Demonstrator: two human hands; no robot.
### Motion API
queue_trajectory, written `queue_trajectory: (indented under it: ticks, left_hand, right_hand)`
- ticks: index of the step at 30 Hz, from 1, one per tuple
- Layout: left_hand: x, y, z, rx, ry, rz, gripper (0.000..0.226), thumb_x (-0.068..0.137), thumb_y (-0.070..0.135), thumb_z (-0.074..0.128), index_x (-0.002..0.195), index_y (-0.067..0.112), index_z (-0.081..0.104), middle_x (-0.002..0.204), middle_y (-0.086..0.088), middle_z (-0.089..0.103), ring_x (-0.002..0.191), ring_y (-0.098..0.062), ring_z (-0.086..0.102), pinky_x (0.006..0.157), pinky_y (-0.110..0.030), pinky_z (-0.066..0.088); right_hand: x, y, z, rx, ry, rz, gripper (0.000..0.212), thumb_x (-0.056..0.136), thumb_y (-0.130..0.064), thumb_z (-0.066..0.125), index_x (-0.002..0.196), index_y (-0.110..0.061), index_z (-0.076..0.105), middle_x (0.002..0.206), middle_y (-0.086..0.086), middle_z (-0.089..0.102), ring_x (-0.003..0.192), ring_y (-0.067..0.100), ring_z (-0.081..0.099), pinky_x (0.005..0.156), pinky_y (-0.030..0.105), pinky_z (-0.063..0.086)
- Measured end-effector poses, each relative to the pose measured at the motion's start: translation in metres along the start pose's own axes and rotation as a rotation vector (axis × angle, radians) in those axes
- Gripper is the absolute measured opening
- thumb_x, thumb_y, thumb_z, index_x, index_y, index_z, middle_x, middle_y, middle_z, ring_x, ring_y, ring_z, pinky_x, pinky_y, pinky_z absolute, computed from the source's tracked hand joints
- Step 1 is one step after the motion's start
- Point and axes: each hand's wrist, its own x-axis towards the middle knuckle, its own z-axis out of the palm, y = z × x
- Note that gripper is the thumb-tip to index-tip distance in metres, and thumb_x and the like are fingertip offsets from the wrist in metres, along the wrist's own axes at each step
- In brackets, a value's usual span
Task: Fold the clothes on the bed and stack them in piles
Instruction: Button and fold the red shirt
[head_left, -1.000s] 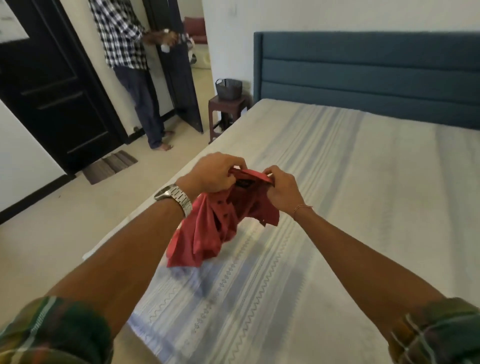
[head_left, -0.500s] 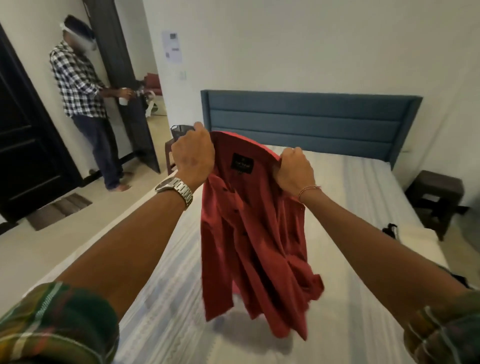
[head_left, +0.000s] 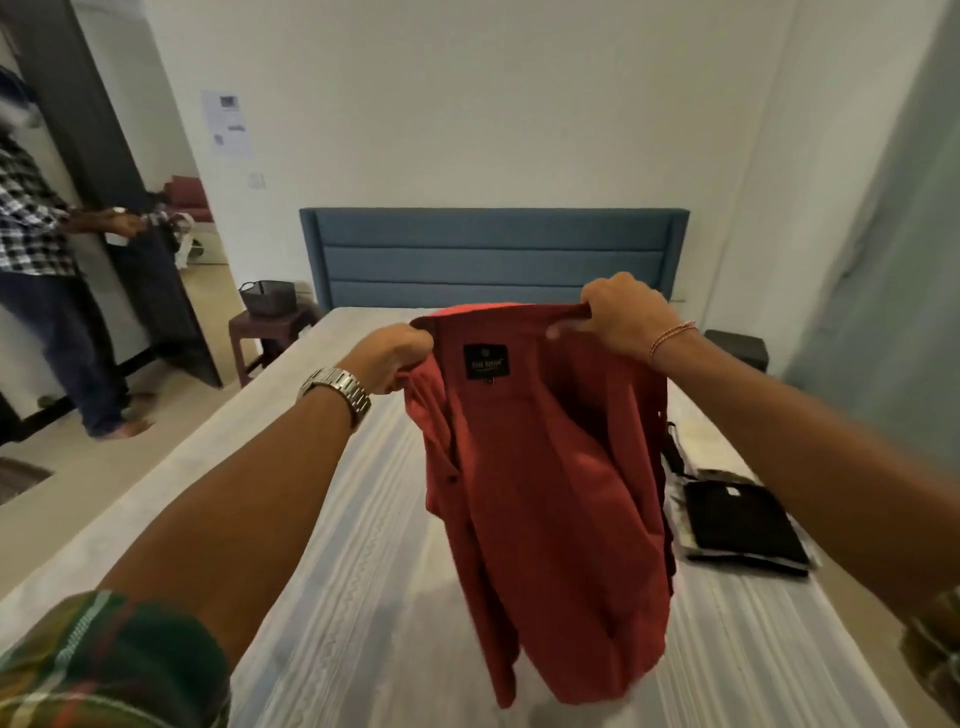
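1. At centre-left of the frame, the left hand (head_left: 390, 357) gripped the red shirt (head_left: 545, 493) by one shoulder.
2. The shirt hung mid-frame above the striped bed (head_left: 332, 597), its hem clear of the open mattress below.
3. At centre-right, the right hand (head_left: 626, 318) clutched the other shoulder.
4. A folded black pile (head_left: 743, 525) lay near the bed's right edge.

Red shirt (head_left: 545, 493), unfolded, hanging upright by its collar between left hand (head_left: 390, 357) and right hand (head_left: 626, 319); folded black garment (head_left: 740, 522) lies flat on bed (head_left: 337, 597) below right hand.
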Motion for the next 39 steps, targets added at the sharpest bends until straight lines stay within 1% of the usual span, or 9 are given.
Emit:
queue_trajectory:
  ticks: [3,8,12,15,19,26,30,34,39]
  left_hand:
    - [-0.01,0.012,0.016,-0.022,-0.089,-0.085,0.036,0.1,0.036,0.037,0.066,0.025,0.041,0.051,0.005,0.037,0.04,-0.011,0.031,0.048,-0.017,0.027]
    - [-0.035,0.049,0.049,-0.417,-0.127,-0.098,0.033,0.106,0.026,0.041,0.077,0.016,0.053,0.042,0.002,0.056,0.03,-0.013,0.053,0.046,-0.024,0.048]
    - [-0.051,0.074,0.072,-0.677,-0.098,-0.052,0.035,0.098,0.009,0.031,0.087,0.007,0.064,0.059,-0.008,0.068,0.049,-0.024,0.066,0.054,-0.042,0.058]
    - [-0.053,0.088,0.087,-0.774,0.02,0.028,0.036,0.096,0.01,0.031,0.099,0.012,0.067,0.076,-0.006,0.067,0.061,-0.021,0.059,0.062,-0.032,0.048]
    - [-0.055,0.109,0.104,-0.724,0.189,0.196,0.032,0.093,0.009,0.032,0.099,0.013,0.063,0.088,-0.005,0.058,0.068,-0.015,0.048,0.058,-0.026,0.039]
    - [-0.069,0.123,0.106,-0.536,0.519,0.437,0.037,0.074,0.024,0.028,0.065,0.001,0.056,0.089,-0.031,0.065,0.082,-0.04,0.055,0.092,-0.058,0.045]
    - [-0.068,0.125,0.103,-0.472,0.549,0.631,0.055,0.082,0.028,0.031,0.107,-0.009,0.064,0.124,-0.024,0.061,0.119,-0.037,0.053,0.106,-0.045,0.04]
    - [-0.084,0.131,0.106,-0.391,0.552,0.847,0.027,0.089,0.028,0.032,0.071,0.018,0.05,0.075,0.0,0.055,0.069,-0.013,0.044,0.063,-0.03,0.034]
    - [-0.095,0.128,0.097,-0.168,0.642,1.043,0.041,0.095,0.033,0.03,0.056,0.023,0.022,0.051,0.007,0.023,0.053,-0.011,0.018,0.05,-0.034,0.016]
  right_hand:
    - [-0.017,0.023,-0.008,-0.018,-0.041,0.048,0.073,0.07,-0.079,0.067,0.071,-0.009,0.048,0.078,0.012,0.056,0.072,0.032,0.055,0.064,0.04,0.045]
    - [-0.035,0.046,-0.016,-0.04,-0.047,0.269,0.014,0.095,-0.013,0.055,0.088,-0.004,0.063,0.103,0.019,0.069,0.093,0.039,0.067,0.076,0.036,0.055]
    - [-0.044,0.056,-0.036,0.925,-0.364,0.559,0.024,0.1,-0.013,0.049,0.078,-0.015,0.057,0.059,0.003,0.062,0.047,0.013,0.056,0.048,0.022,0.048]
    - [-0.055,0.069,-0.036,1.508,-0.432,0.525,0.029,0.108,-0.023,0.038,0.11,-0.009,0.064,0.09,0.012,0.075,0.081,0.029,0.074,0.077,0.057,0.057]
    - [-0.058,0.078,-0.035,1.709,-0.303,0.393,0.038,0.109,-0.03,0.034,0.13,-0.018,0.063,0.126,0.015,0.07,0.118,0.034,0.066,0.098,0.063,0.05]
    - [-0.065,0.087,-0.049,0.948,0.277,0.218,0.043,0.107,-0.025,0.04,0.064,-0.021,0.045,0.063,-0.003,0.048,0.06,0.012,0.041,0.061,0.03,0.036]
    - [-0.069,0.093,-0.065,1.049,0.247,0.227,0.036,0.107,-0.024,0.034,0.078,-0.015,0.053,0.071,-0.002,0.056,0.067,0.015,0.055,0.065,0.03,0.05]
    - [-0.078,0.09,-0.074,1.386,0.07,0.286,0.04,0.108,-0.025,0.027,0.114,-0.014,0.065,0.109,0.012,0.07,0.092,0.033,0.074,0.07,0.053,0.063]
    - [-0.086,0.092,-0.077,1.131,0.465,0.209,0.034,0.102,-0.013,0.034,0.07,-0.018,0.045,0.067,0.004,0.043,0.065,0.015,0.039,0.06,0.034,0.037]
